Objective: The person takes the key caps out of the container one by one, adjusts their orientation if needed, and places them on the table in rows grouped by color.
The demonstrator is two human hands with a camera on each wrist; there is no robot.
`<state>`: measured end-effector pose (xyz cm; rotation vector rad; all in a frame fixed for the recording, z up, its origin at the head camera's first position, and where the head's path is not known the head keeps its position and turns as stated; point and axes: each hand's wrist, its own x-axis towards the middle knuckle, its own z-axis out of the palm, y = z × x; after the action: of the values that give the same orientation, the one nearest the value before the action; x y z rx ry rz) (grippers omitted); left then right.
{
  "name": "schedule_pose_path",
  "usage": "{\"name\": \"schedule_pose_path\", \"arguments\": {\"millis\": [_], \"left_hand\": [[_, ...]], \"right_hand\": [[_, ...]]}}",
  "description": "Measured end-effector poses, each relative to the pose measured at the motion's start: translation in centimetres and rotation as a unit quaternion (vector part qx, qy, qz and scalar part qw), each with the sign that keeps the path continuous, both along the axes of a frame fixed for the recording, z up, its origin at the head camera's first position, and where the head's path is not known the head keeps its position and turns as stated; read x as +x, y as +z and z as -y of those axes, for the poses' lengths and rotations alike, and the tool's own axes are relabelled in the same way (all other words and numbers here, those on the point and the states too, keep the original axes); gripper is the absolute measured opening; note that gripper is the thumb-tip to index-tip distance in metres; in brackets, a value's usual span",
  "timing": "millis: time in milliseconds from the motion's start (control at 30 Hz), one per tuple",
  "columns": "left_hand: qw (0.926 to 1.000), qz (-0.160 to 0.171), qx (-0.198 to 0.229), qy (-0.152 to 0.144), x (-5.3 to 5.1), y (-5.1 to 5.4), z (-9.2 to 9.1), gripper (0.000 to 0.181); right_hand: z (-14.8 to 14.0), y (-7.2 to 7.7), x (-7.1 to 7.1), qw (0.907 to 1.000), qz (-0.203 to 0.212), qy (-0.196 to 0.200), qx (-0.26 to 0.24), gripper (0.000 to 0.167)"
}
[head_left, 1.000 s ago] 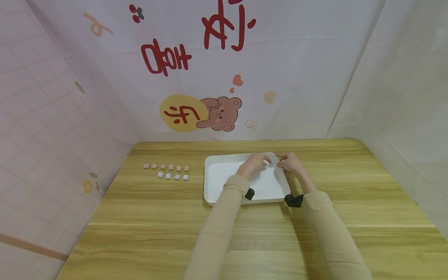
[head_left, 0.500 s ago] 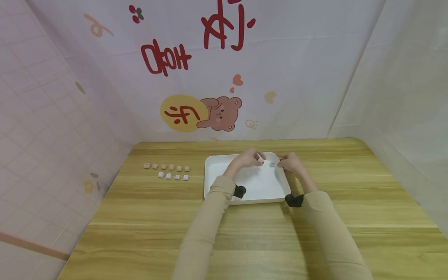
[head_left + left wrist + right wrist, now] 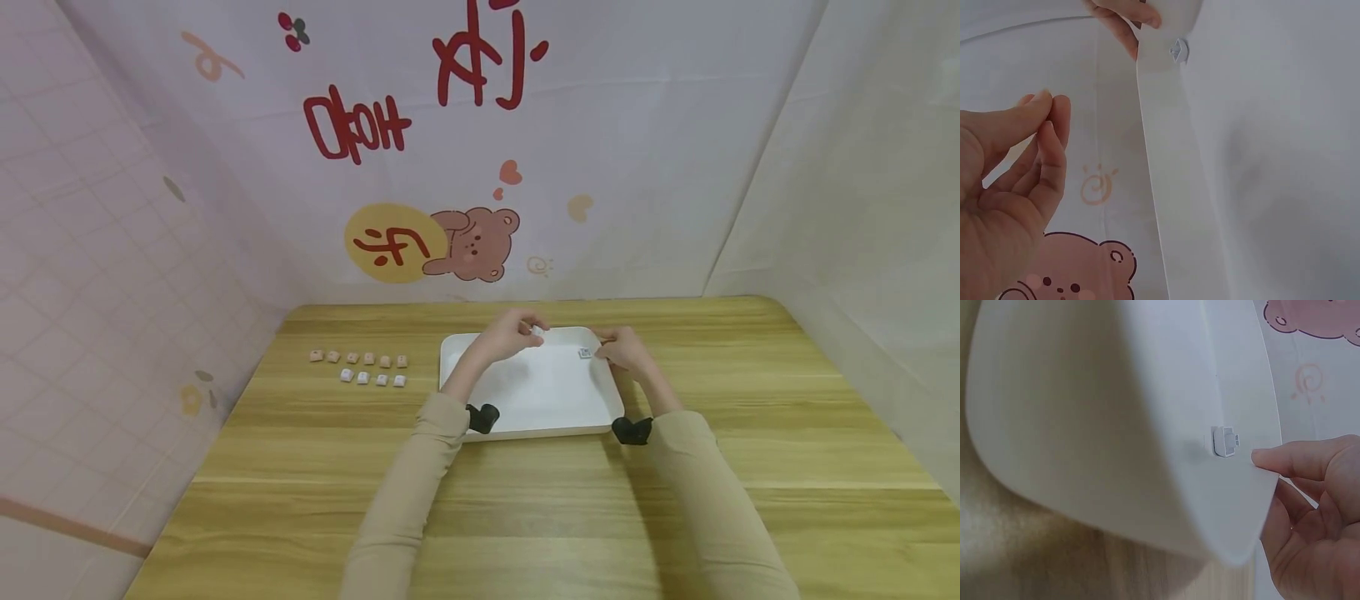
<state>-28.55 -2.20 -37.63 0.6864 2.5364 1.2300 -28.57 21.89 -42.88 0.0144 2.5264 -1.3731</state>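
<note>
In the head view my left hand [image 3: 508, 335] pinches a small white keycap [image 3: 537, 331] above the far side of the white tray [image 3: 555, 429]. The left wrist view shows the left fingertips together, with the keycap hidden behind them. My right hand [image 3: 1329, 506] grips the tray's far right corner, thumb on the inner wall and fingers behind the rim. Inside that corner another white keycap [image 3: 1225, 441] lies with its hollow underside and stem showing, close to the right thumb.
Left of the tray, a row of several beige keycaps [image 3: 368, 358] lies behind a shorter row of white keycaps [image 3: 382, 380]. A printed cloth [image 3: 637, 167] hangs behind the wooden table [image 3: 555, 517].
My left hand has lifted a white keycap from near the tray's far right corner and moved left with it. My right hand has stayed on the tray corner.
</note>
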Motion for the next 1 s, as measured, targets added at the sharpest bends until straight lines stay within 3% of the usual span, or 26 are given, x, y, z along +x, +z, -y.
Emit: {"name": "schedule_pose_path", "arguments": {"millis": [100,300,600,833,1000], "left_hand": [[0.9997,-0.002,0.015,0.018,0.5,0.4,1.1,0.022],[0.9975,-0.037,0.027,0.054,1.2,0.6,3.8,0.018],[0.9896,-0.069,0.038,0.12,1.5,0.1,8.0,0.022],[0.9844,-0.068,0.062,0.15,1.8,-0.7,11.6,0.028],[0.9768,-0.068,0.055,0.195,2.4,-1.0,14.1,0.03]], "right_hand": [[0.0,-0.1,0.0,1.0,0.003,0.0,-0.002,0.053],[0.0,-0.3,-0.1,1.0,0.004,0.0,-0.001,0.053],[0.0,0.1,0.1,1.0,-0.004,-0.001,-0.006,0.049],[0.1,0.0,0.1,1.0,-0.007,-0.005,-0.003,0.049],[0.1,-0.1,0.2,0.9999,-0.006,-0.007,-0.004,0.049]]}}
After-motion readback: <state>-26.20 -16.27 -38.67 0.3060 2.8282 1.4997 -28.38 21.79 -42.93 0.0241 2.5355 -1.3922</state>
